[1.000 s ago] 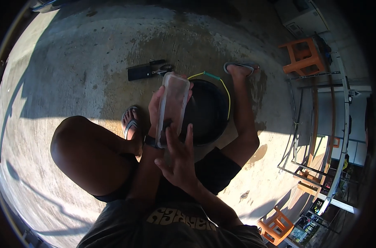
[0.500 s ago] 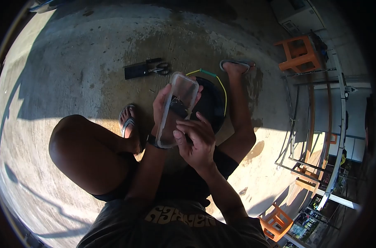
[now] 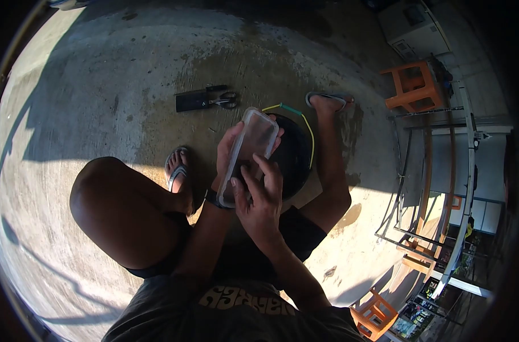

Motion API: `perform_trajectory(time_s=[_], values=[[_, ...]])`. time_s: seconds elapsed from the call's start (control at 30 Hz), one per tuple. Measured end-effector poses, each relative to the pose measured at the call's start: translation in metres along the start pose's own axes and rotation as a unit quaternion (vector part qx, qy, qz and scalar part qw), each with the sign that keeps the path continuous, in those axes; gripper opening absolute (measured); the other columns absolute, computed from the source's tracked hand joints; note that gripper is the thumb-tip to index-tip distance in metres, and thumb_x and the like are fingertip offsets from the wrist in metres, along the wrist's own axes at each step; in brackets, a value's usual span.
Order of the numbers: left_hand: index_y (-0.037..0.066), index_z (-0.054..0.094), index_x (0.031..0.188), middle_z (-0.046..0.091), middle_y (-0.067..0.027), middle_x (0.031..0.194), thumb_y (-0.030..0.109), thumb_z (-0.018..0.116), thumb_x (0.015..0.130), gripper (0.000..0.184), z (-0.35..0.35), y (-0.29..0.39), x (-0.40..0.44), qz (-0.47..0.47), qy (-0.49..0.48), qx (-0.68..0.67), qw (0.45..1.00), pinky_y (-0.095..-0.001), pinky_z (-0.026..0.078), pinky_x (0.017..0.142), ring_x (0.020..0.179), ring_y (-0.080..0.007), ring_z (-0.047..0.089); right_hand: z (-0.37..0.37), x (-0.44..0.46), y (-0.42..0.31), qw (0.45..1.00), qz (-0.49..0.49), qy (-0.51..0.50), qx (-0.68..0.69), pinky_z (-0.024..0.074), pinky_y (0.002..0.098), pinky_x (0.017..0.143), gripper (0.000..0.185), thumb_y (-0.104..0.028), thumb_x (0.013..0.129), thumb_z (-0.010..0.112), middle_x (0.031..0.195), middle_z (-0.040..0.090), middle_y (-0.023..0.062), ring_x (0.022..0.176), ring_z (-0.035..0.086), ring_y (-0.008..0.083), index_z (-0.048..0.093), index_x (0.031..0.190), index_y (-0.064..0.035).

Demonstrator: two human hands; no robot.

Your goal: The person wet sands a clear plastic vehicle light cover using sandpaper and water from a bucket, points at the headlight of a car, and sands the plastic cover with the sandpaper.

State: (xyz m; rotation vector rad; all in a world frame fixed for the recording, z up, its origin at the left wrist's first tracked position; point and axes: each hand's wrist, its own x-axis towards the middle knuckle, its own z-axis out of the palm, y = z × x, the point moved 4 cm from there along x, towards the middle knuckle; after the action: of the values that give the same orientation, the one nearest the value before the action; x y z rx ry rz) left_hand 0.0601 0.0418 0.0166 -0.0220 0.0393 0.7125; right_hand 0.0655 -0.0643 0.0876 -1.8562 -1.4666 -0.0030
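Note:
A long, clear plastic container [image 3: 254, 137] is tilted above a black bucket [image 3: 296, 154] with a yellow and green handle. My left hand [image 3: 230, 149] grips the container from beneath, its fingertips showing at the far right edge. Over the near half of the container is my right hand [image 3: 260, 196], fingers apart and some fingertips reaching inside it. A small dark shape shows by those fingertips, too unclear to name. Whether the right fingers hold anything cannot be made out.
Scissors [image 3: 227, 100] lie beside a black case [image 3: 192, 101] on the concrete floor. An orange stool [image 3: 413, 85] stands at upper right, another orange stool [image 3: 374, 314] at lower right. Metal frames [image 3: 470, 154] line the right side.
My right hand moved right off the container, then back left over it. The container has shifted slightly right. The dark shape seen within it half a second ago is now mostly hidden.

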Motion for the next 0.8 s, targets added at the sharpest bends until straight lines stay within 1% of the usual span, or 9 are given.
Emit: perform_trajectory(time_s=[0.03,0.17,0.27,0.37,0.47,0.6,0.63,0.73,0.8], values=[[-0.005,0.047,0.147,0.053,-0.0211,0.147,0.04,0.049,0.106,0.06,0.0,-0.002,0.0,-0.005,-0.005,-0.008,1.0,-0.0481,0.047,0.117,0.135,-0.0405,0.055,0.003,-0.005,0.005,0.999,-0.011,-0.04,0.0,0.042,0.0552,0.113,0.034,-0.015,0.096,0.071,0.135,0.062,0.0202,0.127,0.061,0.0359,0.067,0.125,0.003],[-0.002,0.046,0.149,0.052,-0.0216,0.149,0.04,0.05,0.107,0.059,0.003,0.001,0.001,-0.02,-0.006,-0.04,0.999,-0.0494,0.046,0.117,0.136,-0.043,0.054,0.001,-0.022,0.001,0.992,-0.028,-0.12,0.024,0.028,0.0599,0.123,0.041,-0.013,0.102,0.063,0.153,0.053,0.0229,0.143,0.053,0.0363,0.06,0.138,0.0049],[-0.001,0.045,0.15,0.052,-0.0218,0.149,0.039,0.05,0.107,0.059,-0.007,0.001,0.001,-0.007,-0.039,-0.059,0.997,-0.0484,0.046,0.117,0.137,-0.0423,0.054,0.0,-0.02,0.002,0.986,-0.042,-0.16,-0.018,0.0284,0.0599,0.122,0.042,-0.012,0.102,0.062,0.152,0.054,0.023,0.143,0.051,0.0372,0.059,0.14,0.0056],[-0.001,0.044,0.151,0.052,-0.0216,0.149,0.04,0.052,0.106,0.061,0.005,-0.021,-0.009,-0.022,-0.018,-0.021,0.999,-0.0479,0.047,0.116,0.138,-0.042,0.053,-0.001,0.016,0.027,0.994,-0.022,-0.1,-0.029,0.0292,0.0596,0.122,0.044,-0.012,0.102,0.062,0.152,0.054,0.0225,0.145,0.048,0.0389,0.058,0.142,0.0047],[-0.001,0.041,0.152,0.042,-0.024,0.157,0.041,0.051,0.107,0.062,-0.001,-0.013,-0.006,0.002,-0.031,-0.013,0.999,-0.054,0.046,0.118,0.144,-0.0475,0.043,-0.003,0.015,0.023,0.993,-0.034,-0.111,-0.019,0.0304,0.0599,0.121,0.043,-0.012,0.101,0.063,0.152,0.055,0.0203,0.147,0.045,0.0406,0.06,0.141,0.0027],[-0.002,0.04,0.152,0.043,-0.0247,0.155,0.041,0.052,0.106,0.064,-0.014,0.008,0.002,-0.005,-0.054,-0.058,0.997,-0.0532,0.046,0.118,0.144,-0.0471,0.043,0.011,-0.034,-0.005,0.99,-0.016,-0.139,0.001,0.0333,0.0594,0.12,0.041,-0.014,0.099,0.067,0.148,0.061,0.0137,0.147,0.044,0.043,0.064,0.138,-0.0019],[-0.002,0.04,0.152,0.043,-0.0251,0.155,0.04,0.052,0.106,0.064,-0.012,0.002,0.001,-0.006,-0.059,-0.048,0.997,-0.053,0.046,0.118,0.144,-0.0468,0.044,0.01,-0.02,0.001,0.993,-0.008,-0.114,-0.033,0.0359,0.0612,0.119,0.039,-0.016,0.097,0.07,0.148,0.061,0.0101,0.145,0.045,0.0448,0.067,0.134,-0.0047],[-0.002,0.043,0.15,0.046,-0.0241,0.152,0.039,0.053,0.105,0.061,-0.005,-0.017,-0.006,-0.007,-0.044,-0.018,0.999,-0.0508,0.046,0.118,0.142,-0.0442,0.047,0.002,0.021,0.025,0.999,0.024,-0.029,-0.023,0.0356,0.0571,0.119,0.037,-0.017,0.097,0.072,0.141,0.066,0.0134,0.147,0.044,0.0429,0.07,0.132,-0.0036],[0.002,0.046,0.15,0.051,-0.0205,0.15,0.039,0.052,0.105,0.059,-0.003,-0.004,-0.004,0.012,-0.005,-0.004,1.0,-0.0473,0.049,0.115,0.138,-0.0405,0.053,0.009,0.003,0.014,0.998,0.012,-0.051,0.017,0.0387,0.0576,0.118,0.034,-0.013,0.096,0.07,0.138,0.068,0.0131,0.145,0.045,0.0456,0.07,0.129,-0.0026]])
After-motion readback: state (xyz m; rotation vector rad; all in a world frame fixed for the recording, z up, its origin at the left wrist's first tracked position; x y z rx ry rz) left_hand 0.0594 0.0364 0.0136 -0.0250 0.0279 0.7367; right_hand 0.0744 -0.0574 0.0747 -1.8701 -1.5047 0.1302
